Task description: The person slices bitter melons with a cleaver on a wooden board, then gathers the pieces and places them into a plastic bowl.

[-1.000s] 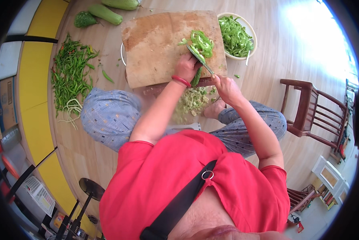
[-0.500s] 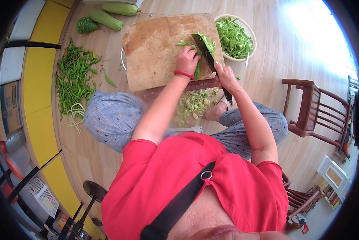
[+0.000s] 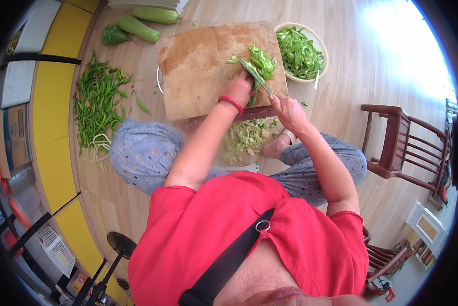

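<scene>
My left hand (image 3: pixel 240 87), with a red bangle at the wrist, is closed on a length of green bitter melon (image 3: pixel 254 94) near the board's front right; the fingertips are partly hidden. My right hand (image 3: pixel 289 112) grips the handle of a kitchen knife (image 3: pixel 255 75). Its blade slants across the melon, just beyond my left fingers, and is seen almost edge-on. Fresh green slices (image 3: pixel 262 63) lie loosely on the blade's far right side. All this rests on a worn wooden cutting board (image 3: pixel 198 66).
A pale bowl (image 3: pixel 323 47) of green slices stands right of the board. Pale pith scraps (image 3: pixel 247 135) lie on the floor between my legs. Green chillies (image 3: pixel 99 97) spread at left, below several gourds (image 3: pixel 137 29). A wooden chair (image 3: pixel 392 137) stands at right.
The knife blade has turned from showing its broad dark face to nearly edge-on. The cut slices now lie more spread out beside it. The whole view has shifted slightly.
</scene>
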Demonstrator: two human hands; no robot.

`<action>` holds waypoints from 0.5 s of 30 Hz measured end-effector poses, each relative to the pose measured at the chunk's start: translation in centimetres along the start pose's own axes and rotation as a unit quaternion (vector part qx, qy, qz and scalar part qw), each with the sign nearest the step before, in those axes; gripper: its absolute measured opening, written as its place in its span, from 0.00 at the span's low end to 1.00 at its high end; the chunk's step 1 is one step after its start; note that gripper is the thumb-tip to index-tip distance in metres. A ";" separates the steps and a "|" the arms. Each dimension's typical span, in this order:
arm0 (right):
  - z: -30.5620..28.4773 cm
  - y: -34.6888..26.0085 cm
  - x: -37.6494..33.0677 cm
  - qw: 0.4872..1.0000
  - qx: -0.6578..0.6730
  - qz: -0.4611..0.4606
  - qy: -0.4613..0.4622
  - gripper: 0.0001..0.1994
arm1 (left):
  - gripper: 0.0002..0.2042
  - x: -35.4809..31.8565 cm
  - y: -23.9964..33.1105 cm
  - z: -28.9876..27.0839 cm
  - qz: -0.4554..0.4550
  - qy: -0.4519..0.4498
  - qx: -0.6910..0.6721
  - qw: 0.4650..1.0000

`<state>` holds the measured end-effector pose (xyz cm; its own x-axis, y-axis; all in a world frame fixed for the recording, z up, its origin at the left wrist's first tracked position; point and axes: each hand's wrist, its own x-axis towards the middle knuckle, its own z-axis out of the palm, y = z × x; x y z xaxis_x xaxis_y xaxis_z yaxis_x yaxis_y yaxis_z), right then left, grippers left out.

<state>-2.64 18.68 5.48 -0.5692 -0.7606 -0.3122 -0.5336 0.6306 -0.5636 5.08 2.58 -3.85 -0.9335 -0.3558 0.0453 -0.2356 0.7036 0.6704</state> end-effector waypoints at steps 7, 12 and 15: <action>1.9 2.7 3.3 0.975 -0.153 -0.160 0.021 0.10 | 0.19 -0.1 0.7 -0.1 0.008 -0.021 0.035 0.999; 1.2 1.8 2.2 0.985 -0.113 -0.129 0.004 0.11 | 0.22 -0.3 0.0 0.0 0.023 0.029 0.000 0.999; -0.6 -0.4 0.8 0.996 -0.071 -0.035 -0.028 0.12 | 0.24 -0.5 -0.4 0.4 0.028 0.052 -0.049 0.997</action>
<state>-3.24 17.88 5.88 -0.4942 -0.8082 -0.3203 -0.6559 0.5884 -0.4727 5.53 2.65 -4.43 -0.9103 -0.3830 0.1569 -0.1520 0.6619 0.7340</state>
